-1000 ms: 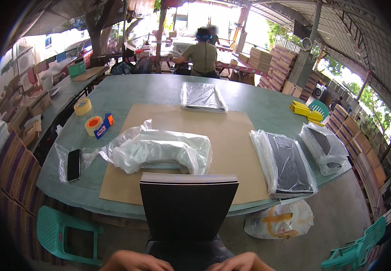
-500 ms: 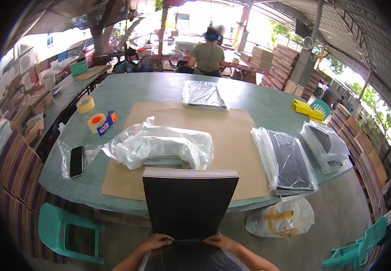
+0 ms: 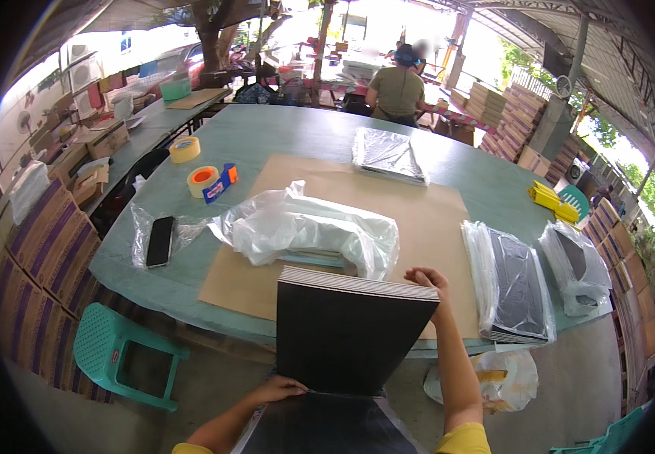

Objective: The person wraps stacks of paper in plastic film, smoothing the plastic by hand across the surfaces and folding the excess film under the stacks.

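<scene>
A thick stack of black boards [image 3: 357,325], with pale layered edges along its top, leans upright against the near table edge. Clear plastic film [image 3: 320,427] covers dark material below it, close to my body. My left hand [image 3: 283,388] pinches the film's edge at the stack's lower left. Up at the stack's top right corner is my right hand [image 3: 429,285], its fingers curled around the edge; the corner hides part of the palm. Just beyond the stack, a crumpled white plastic bag [image 3: 327,223] lies around some flat sheets on brown cardboard [image 3: 437,219].
Plastic-wrapped black stacks [image 3: 516,284] lie at the table's right, another [image 3: 389,155] at the far side. Tape rolls [image 3: 185,150], a blue-orange tape dispenser [image 3: 220,184] and a phone [image 3: 160,242] are at left. A green stool [image 3: 119,352] stands below. A person [image 3: 397,91] sits beyond.
My right hand has left the film's edge and risen to the stack's top right corner. My left hand stays at the film. The whole view has shifted, so things appear farther right.
</scene>
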